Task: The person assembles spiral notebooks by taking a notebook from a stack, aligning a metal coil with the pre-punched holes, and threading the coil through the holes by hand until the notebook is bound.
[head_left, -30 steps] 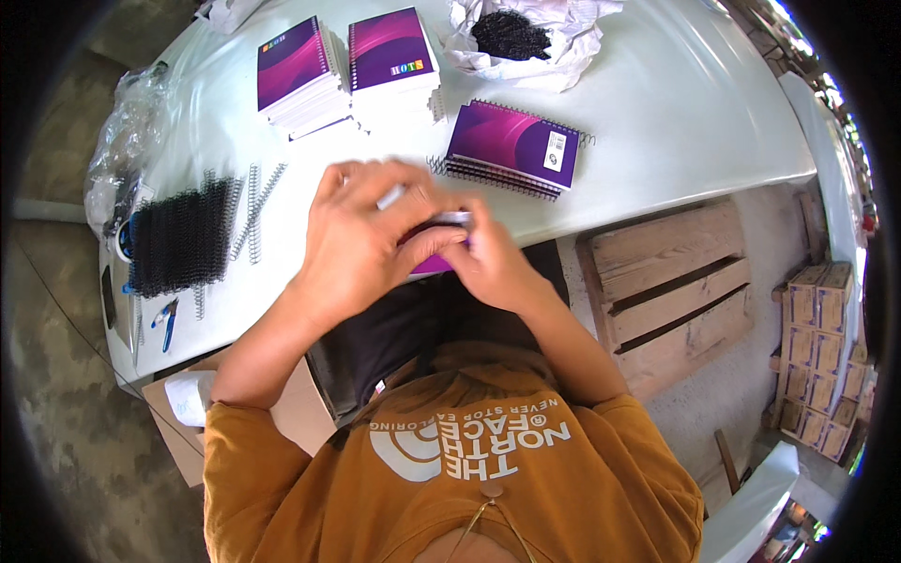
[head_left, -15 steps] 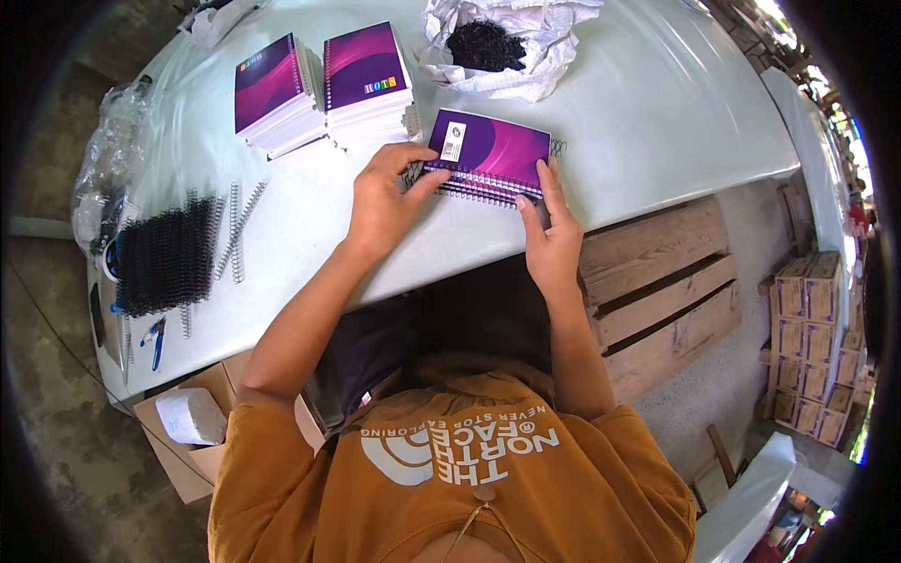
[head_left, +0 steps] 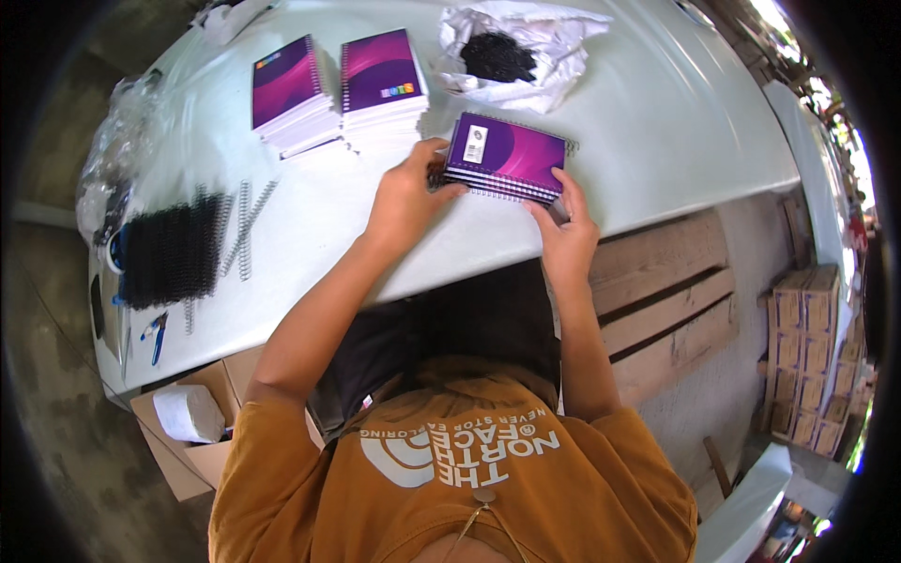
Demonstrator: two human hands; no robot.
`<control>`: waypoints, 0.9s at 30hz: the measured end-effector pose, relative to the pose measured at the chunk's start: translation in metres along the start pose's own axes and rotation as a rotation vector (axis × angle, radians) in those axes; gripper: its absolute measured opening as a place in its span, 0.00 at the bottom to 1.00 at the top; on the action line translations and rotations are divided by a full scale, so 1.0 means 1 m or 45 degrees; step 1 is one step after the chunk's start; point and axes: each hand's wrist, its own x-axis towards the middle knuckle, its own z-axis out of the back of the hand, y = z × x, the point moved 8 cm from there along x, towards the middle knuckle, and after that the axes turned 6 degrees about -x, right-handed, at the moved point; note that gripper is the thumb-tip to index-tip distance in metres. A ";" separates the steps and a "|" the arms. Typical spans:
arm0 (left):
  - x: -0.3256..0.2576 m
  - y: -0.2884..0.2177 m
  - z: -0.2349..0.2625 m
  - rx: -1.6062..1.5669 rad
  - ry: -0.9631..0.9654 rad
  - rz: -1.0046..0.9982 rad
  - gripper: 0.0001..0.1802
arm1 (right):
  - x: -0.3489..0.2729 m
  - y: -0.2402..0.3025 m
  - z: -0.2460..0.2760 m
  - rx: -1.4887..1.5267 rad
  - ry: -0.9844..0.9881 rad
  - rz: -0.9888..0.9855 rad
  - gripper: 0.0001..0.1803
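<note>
A small stack of purple spiral notebooks (head_left: pixel 516 155) lies on the white-covered table, a white label on the top cover. Coil bindings show along its near and far edges. My left hand (head_left: pixel 410 192) grips the stack's left end, thumb at the near corner and fingers behind. At the right end, my right hand (head_left: pixel 565 220) holds the near corner between thumb and fingers. Farther left stand two piles of unbound-looking purple-covered booklets, one pile (head_left: pixel 293 89) beside the other (head_left: pixel 380 75); holes or coils line their edges.
A crumpled white sack (head_left: pixel 563 61) with black bits inside lies beyond the notebooks. Black spiral coils (head_left: pixel 174 251) are heaped at the left, near blue-handled pliers (head_left: pixel 158 338). Below the table's left edge is an open cardboard box (head_left: pixel 211 460). A slatted wooden bench (head_left: pixel 657 291) stands at the right.
The notebook stack looks squarer, its far-edge coils now showing and the lower books lined up under the top one. Both hands still hold its ends. The whole view has shifted slightly.
</note>
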 end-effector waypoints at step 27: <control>0.057 -0.051 0.188 0.750 0.112 -0.168 0.21 | -0.055 0.068 -0.084 0.275 0.406 0.426 0.27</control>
